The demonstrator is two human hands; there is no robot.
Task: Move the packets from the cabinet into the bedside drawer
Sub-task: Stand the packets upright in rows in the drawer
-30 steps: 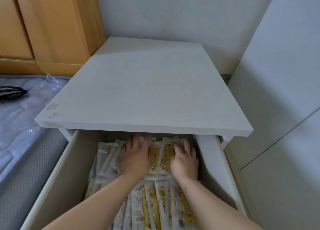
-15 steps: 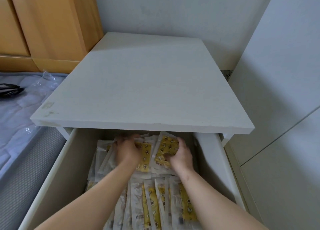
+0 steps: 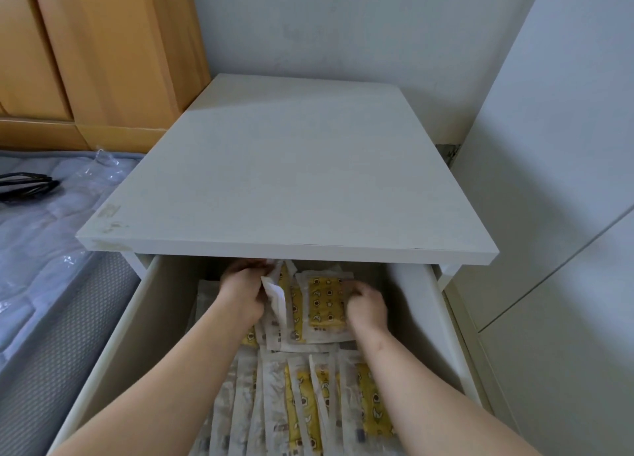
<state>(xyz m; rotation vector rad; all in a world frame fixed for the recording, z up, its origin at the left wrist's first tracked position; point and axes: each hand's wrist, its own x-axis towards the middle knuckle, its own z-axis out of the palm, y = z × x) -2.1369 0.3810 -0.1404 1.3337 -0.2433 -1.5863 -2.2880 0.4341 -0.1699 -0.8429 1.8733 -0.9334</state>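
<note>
The white bedside table stands just beside the mattress, with its drawer open below me. Yellow-and-white packets lie in the drawer, one bunch near me and one at the back. My left hand curls round the back bunch's left edge, where several packets stand tilted up. My right hand grips its right edge.

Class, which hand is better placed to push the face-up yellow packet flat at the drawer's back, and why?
Right, probably. The right hand holds the right edge of the yellow packet, while the left hand grips a tilted white packet beside it and must let go first.
</note>
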